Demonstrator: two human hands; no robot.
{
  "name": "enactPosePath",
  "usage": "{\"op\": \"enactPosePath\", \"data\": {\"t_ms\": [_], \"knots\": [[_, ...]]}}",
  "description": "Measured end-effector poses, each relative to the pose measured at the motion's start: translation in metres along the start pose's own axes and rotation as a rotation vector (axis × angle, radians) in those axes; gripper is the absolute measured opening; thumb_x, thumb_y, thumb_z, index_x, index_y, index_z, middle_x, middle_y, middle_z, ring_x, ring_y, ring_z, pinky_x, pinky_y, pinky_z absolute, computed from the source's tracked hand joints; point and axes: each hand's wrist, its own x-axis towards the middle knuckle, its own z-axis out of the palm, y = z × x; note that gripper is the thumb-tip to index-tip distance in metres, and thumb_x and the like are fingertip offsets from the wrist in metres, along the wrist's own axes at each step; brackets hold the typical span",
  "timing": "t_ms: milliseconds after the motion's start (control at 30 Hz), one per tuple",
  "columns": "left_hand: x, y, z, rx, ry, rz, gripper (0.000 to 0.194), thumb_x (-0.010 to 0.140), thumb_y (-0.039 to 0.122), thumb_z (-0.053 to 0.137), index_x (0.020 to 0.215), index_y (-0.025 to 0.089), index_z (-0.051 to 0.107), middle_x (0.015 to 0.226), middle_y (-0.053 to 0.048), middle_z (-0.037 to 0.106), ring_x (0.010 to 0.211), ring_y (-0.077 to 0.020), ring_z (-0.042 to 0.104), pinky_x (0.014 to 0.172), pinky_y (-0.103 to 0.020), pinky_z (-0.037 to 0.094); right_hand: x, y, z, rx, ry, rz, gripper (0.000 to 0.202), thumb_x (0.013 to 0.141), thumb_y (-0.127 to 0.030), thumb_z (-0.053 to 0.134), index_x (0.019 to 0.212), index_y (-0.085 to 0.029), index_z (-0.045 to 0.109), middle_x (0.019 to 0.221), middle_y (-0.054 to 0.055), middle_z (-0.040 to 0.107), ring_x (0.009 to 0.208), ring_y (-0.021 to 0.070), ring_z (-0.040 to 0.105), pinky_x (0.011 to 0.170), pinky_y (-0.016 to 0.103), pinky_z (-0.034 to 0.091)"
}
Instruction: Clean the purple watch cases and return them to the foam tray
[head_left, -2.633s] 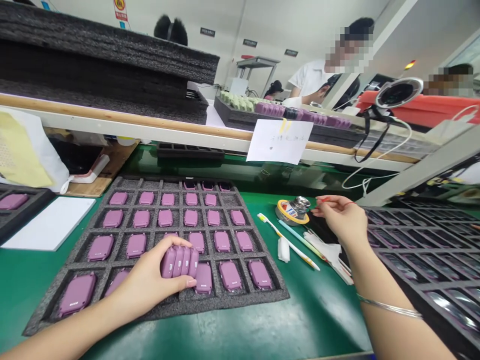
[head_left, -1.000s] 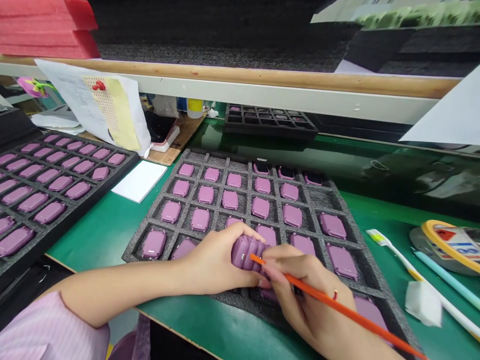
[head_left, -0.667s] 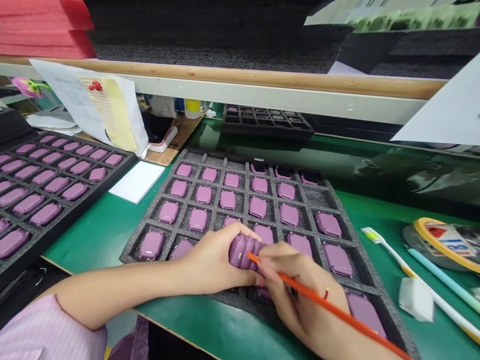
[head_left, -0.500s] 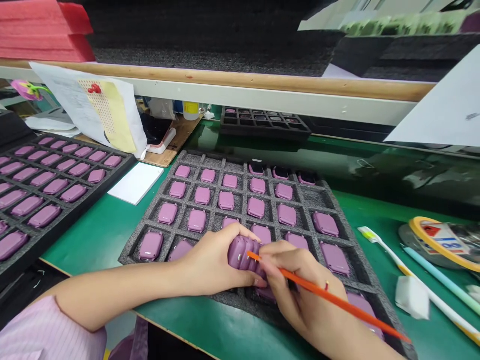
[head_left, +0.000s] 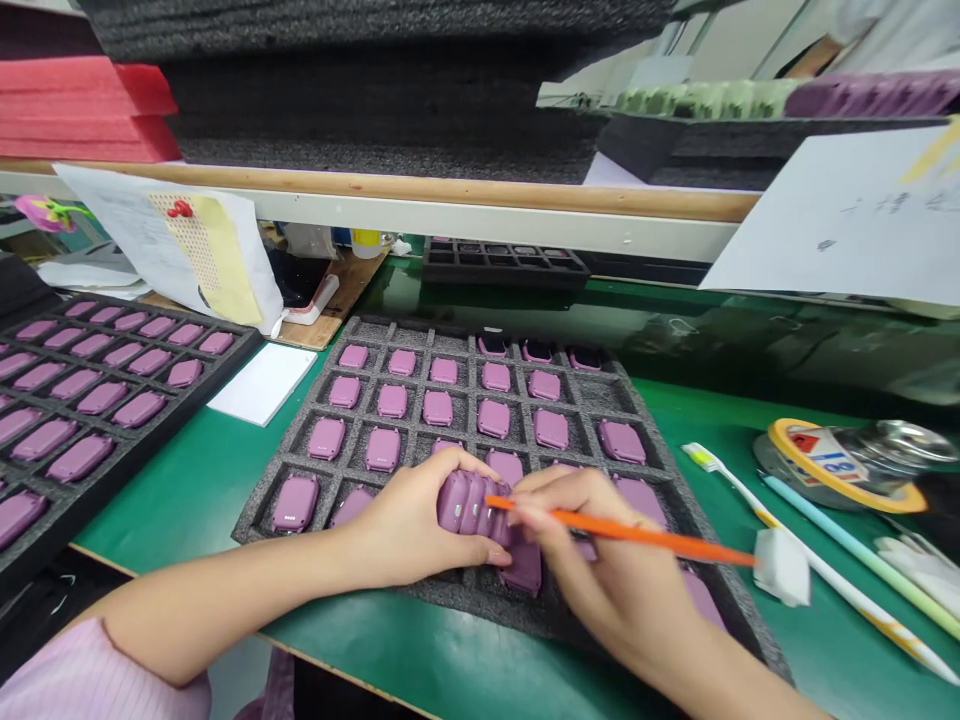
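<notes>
left hand point(head_left: 409, 520) fingers clamped on row of purple cases point(head_left: 466, 503), held edge-up over foam tray point(head_left: 480, 595) | right hand point(head_left: 600, 580) fingers pinched orange stick point(head_left: 622, 532), tip on cases | cases looked light, rigid, smooth; side grip safest

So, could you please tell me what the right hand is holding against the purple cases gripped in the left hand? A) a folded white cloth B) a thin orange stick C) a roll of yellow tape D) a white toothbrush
B: the right hand pinches a thin orange stick whose tip meets the stack of purple cases gripped by the left hand over the grey foam tray.
</notes>
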Motion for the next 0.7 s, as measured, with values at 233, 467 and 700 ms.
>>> {"op": "enactPosePath", "data": {"t_ms": [233, 467, 700], "knots": [[-0.002, 0.006, -0.002, 0.034, -0.029, -0.072, 0.053, 0.064, 0.029, 0.087, 0.11, 0.025, 0.059, 0.091, 0.003, 0.064, 0.083, -0.0176, 0.059, 0.078, -0.032, 0.047, -0.012, 0.052, -0.104, -0.665, 0.103, 0.341, 0.036, 0.093, -0.046, 0.062, 0.065, -0.025, 0.054, 0.041, -0.002, 0.055, 0.031, 0.0149, 0.052, 0.037, 0.027, 0.036], [0.0, 0.01, 0.0, 0.098, -0.01, -0.081, 0.049, 0.067, 0.03, 0.082, 0.108, 0.025, 0.057, 0.091, 0.004, 0.061, 0.081, -0.0174, 0.055, 0.077, -0.031, 0.044, -0.078, 0.116, -0.152, -0.808, -0.213, 0.455, 0.046, 0.092, -0.038, 0.064, 0.049, -0.025, 0.056, 0.037, -0.001, 0.054, 0.029, 0.0171, 0.055, 0.033, 0.024, 0.03], [-0.002, 0.01, 0.0, 0.11, -0.002, -0.047, 0.048, 0.068, 0.03, 0.08, 0.109, 0.025, 0.056, 0.098, 0.002, 0.063, 0.084, -0.0184, 0.056, 0.081, -0.032, 0.044, -0.07, 0.122, -0.169, -0.905, -0.063, 0.399, 0.017, 0.079, -0.028, 0.076, 0.064, -0.026, 0.067, 0.05, 0.002, 0.063, 0.037, 0.0164, 0.059, 0.036, 0.024, 0.03]]}}
